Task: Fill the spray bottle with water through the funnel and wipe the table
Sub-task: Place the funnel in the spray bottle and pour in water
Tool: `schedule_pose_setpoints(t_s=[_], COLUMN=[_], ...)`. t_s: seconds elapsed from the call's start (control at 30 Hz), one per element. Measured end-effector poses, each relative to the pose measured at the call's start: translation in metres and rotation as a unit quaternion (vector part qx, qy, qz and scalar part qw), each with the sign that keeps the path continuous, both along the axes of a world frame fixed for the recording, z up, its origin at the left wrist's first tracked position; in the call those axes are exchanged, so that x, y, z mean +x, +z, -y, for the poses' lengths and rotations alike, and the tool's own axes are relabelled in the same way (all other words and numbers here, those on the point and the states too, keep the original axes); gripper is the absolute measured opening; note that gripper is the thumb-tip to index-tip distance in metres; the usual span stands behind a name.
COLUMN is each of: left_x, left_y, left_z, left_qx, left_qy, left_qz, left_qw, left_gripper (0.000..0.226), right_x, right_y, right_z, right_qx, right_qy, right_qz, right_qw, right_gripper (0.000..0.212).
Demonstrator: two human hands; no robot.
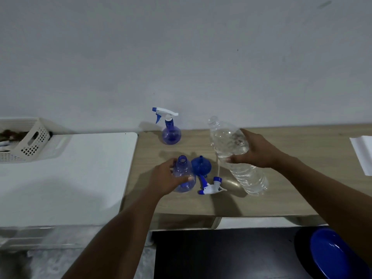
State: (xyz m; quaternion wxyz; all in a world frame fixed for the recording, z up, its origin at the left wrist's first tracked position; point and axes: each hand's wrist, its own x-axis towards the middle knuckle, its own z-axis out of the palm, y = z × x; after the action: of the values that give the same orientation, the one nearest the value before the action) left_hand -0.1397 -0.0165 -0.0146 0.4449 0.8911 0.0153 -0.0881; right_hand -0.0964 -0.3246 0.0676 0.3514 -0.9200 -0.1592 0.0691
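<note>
An open-necked blue spray bottle stands upright on the wooden table, and my left hand is wrapped around its left side. Right beside it a blue funnel rests upside down on the table, spout up. The bottle's white-and-blue spray head lies loose in front of the funnel. My right hand grips a large clear water bottle, uncapped and tilted, with its mouth pointing up and to the left.
A second blue spray bottle with its head on stands by the wall. A white cloth or paper lies at the right edge. A white surface with a perforated basket is on the left. A blue dish sits low right.
</note>
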Motion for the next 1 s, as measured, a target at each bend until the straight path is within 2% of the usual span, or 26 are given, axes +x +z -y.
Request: schedule_pose_setpoints(t_s=[0.17, 0.33, 0.47, 0.63, 0.83, 1.0], left_x=[0.003, 0.006, 0.006, 0.004, 0.004, 0.004], left_y=[-0.005, -0.013, -0.012, -0.007, -0.009, -0.009], left_z=[0.003, 0.0, 0.001, 0.0, 0.002, 0.004], left_qx=[-0.009, -0.003, -0.001, -0.014, -0.015, -0.019], left_qy=[-0.025, -0.027, -0.023, -0.015, -0.004, -0.001], left_qz=[0.007, 0.01, 0.019, 0.026, 0.026, 0.02], left_qw=[1.0, 1.0, 1.0, 0.999, 1.0, 1.0], left_gripper=[0.066, 0.066, 0.063, 0.062, 0.065, 0.065], right_x=[0.002, -0.002, -0.007, -0.016, -0.028, -0.036], right_y=[0.001, -0.001, -0.002, -0.011, -0.032, -0.042], right_z=[-0.008, -0.01, -0.011, -0.004, 0.002, 0.002], right_qx=[-0.114, -0.125, -0.088, 0.001, 0.125, 0.176], right_qy=[0.047, 0.043, 0.03, -0.064, -0.225, -0.271], right_qz=[-0.019, -0.018, -0.003, 0.047, 0.097, 0.103], right_qw=[0.992, 0.991, 0.996, 0.997, 0.961, 0.941], right_gripper=[0.094, 0.091, 0.085, 0.089, 0.081, 0.088])
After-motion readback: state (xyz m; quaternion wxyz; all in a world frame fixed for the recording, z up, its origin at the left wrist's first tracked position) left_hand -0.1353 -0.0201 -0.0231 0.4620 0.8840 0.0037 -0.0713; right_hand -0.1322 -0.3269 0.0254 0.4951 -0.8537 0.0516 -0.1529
